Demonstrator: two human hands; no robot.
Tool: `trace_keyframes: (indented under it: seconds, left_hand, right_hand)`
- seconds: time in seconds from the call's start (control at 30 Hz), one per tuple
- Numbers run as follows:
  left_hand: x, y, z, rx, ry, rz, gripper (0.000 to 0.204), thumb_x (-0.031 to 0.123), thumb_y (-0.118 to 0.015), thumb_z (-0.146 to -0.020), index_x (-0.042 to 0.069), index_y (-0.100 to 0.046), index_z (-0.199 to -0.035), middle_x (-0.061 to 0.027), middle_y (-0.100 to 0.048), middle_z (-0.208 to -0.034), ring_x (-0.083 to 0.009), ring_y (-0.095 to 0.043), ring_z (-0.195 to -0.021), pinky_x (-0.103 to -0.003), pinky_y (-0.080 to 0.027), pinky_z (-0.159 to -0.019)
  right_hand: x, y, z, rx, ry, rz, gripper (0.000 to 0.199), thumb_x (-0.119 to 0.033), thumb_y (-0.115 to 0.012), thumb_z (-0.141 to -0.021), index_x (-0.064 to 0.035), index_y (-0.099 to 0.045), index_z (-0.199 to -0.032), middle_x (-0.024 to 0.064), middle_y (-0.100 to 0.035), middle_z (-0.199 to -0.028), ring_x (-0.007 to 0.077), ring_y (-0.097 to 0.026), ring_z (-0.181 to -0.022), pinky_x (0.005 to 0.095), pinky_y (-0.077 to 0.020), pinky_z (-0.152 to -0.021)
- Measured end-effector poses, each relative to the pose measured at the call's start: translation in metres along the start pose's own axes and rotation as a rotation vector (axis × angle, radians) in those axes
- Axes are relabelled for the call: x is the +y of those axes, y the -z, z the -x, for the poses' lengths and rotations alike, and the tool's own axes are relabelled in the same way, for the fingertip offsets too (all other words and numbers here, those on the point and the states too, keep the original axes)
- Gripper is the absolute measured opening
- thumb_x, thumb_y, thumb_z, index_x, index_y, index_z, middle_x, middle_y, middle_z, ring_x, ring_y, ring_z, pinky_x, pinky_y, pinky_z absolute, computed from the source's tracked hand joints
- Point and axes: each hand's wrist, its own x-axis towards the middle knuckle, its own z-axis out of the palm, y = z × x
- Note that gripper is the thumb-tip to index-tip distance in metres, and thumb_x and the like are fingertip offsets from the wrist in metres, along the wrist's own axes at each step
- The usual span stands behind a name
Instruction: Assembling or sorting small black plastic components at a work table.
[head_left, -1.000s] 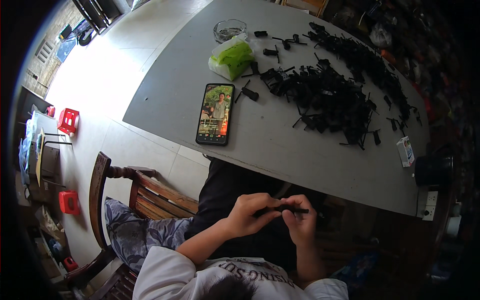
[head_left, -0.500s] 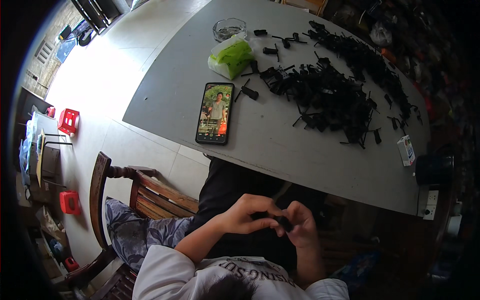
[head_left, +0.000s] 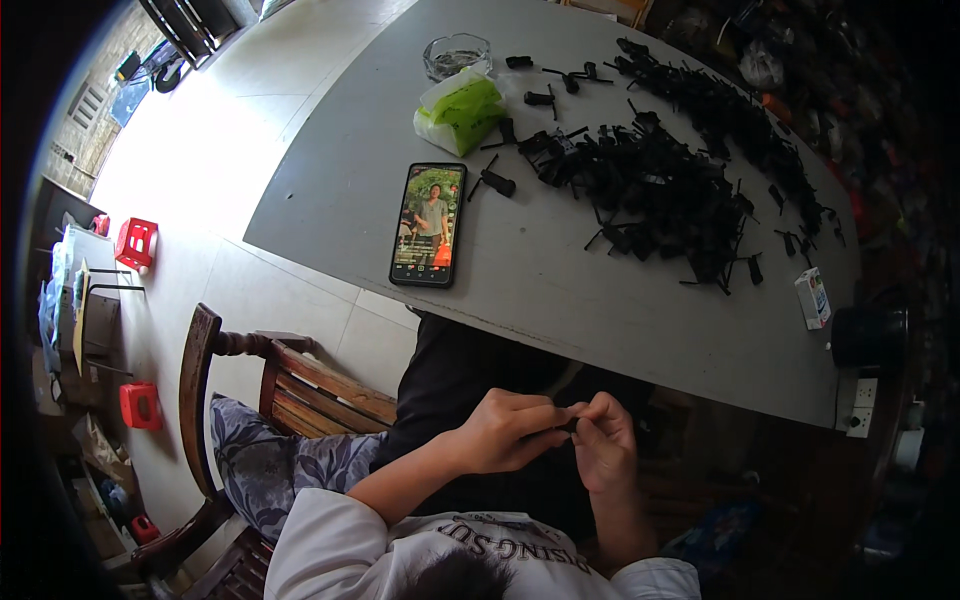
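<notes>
Above my lap, just off the table's near edge, my left hand [head_left: 515,432] and my right hand [head_left: 606,442] meet at the fingertips. Both are closed in a pinch around a small black part [head_left: 571,426], which the fingers mostly hide; its exact kind I cannot make out. On the grey table [head_left: 340,170] lies a large heap of black plastic pieces [head_left: 650,190] with thin stalks. Another long heap of similar pieces [head_left: 730,115] runs along the far right side. A few loose ones, such as a black piece [head_left: 497,183], lie nearer the phone.
A phone [head_left: 428,225] playing a video lies at the table's left. Behind it are a green-and-white plastic bag [head_left: 462,112] and a glass ashtray [head_left: 457,58]. A small white box [head_left: 813,298] stands at the right edge. To my left is a wooden chair [head_left: 330,392] with a patterned cushion [head_left: 285,462].
The black part shows less between my fingers now. My right fingers have curled inward and my left hand has shifted slightly right. The picture on the phone has changed.
</notes>
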Motion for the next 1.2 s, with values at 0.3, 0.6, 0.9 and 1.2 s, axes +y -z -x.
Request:
trace_keyframes:
  seconds: [0.3, 0.6, 0.9, 1.2]
  left_hand:
    - [0.002, 0.011, -0.011, -0.043, -0.059, -0.025, 0.032, 0.008, -0.069, -0.073, 0.001, -0.06, -0.103, -0.0061, -0.058, -0.07, -0.0231, -0.06, -0.058, -0.029, -0.047, -0.05]
    - [0.0, 0.003, -0.008, 0.067, -0.172, -0.044, 0.03, 0.018, -0.075, -0.069, 0.002, -0.062, -0.09, -0.0039, -0.051, -0.057, -0.0195, -0.053, -0.047, -0.028, -0.038, -0.043]
    - [-0.003, 0.023, -0.006, -0.203, -0.224, 0.178, 0.026, 0.022, -0.078, -0.066, 0.004, -0.066, -0.08, -0.0038, -0.051, -0.057, -0.0199, -0.052, -0.048, -0.03, -0.037, -0.042]
    - [0.0, 0.042, -0.002, -0.316, -0.204, 0.186, 0.025, 0.025, -0.075, -0.068, 0.008, -0.067, -0.084, -0.0038, -0.056, -0.064, -0.0233, -0.056, -0.056, -0.031, -0.041, -0.048]
  right_hand:
    - [-0.014, -0.001, -0.008, -0.073, -0.121, -0.051, 0.013, -0.012, -0.057, -0.087, -0.0056, -0.045, -0.086, 0.0109, -0.061, -0.081, 0.0159, -0.059, -0.062, 0.0247, -0.0474, -0.054]
    - [0.003, -0.012, -0.001, -0.121, -0.016, -0.114, 0.045, -0.045, -0.061, -0.083, -0.003, -0.044, -0.09, 0.0088, -0.055, -0.075, 0.0091, -0.05, -0.052, 0.0186, -0.0388, -0.044]
    - [-0.022, 0.01, 0.006, -0.635, -0.391, 0.46, 0.024, -0.025, -0.052, -0.092, -0.0002, -0.051, -0.092, 0.0044, -0.055, -0.074, 0.01, -0.049, -0.059, 0.0242, -0.04, -0.053]
    - [-0.037, -0.018, -0.017, -0.685, -0.166, 0.986, 0.025, -0.024, -0.058, -0.086, 0.0008, -0.054, -0.091, 0.0122, -0.055, -0.072, 0.0252, -0.054, -0.062, 0.0311, -0.0417, -0.057]
